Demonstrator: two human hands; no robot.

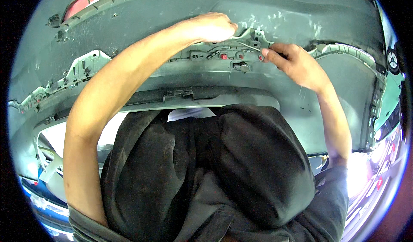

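Note:
A large dark grey-green moulded panel, looking like the inner side of a car bumper [193,1], lies in front of me. Along its middle runs a light bracket strip [258,34] with clips and holes. My left hand [215,27] is curled closed against the panel just left of the bracket's raised part; its fingertips are hidden. My right hand [297,63] pinches thumb and fingers together at the bracket's right side, over something too small to make out. A thin pale strand [247,46] shows between both hands. Below it sit a red clip [223,56] and a dark round sensor-like part [241,66].
A red lamp-like piece [88,3] shows through an opening at the far left. Another bracket [88,65] lies along the left side. A dark slotted trim strip [183,95] crosses in front of my black-clad knees [258,156]. A wheel [392,59] appears at the right edge.

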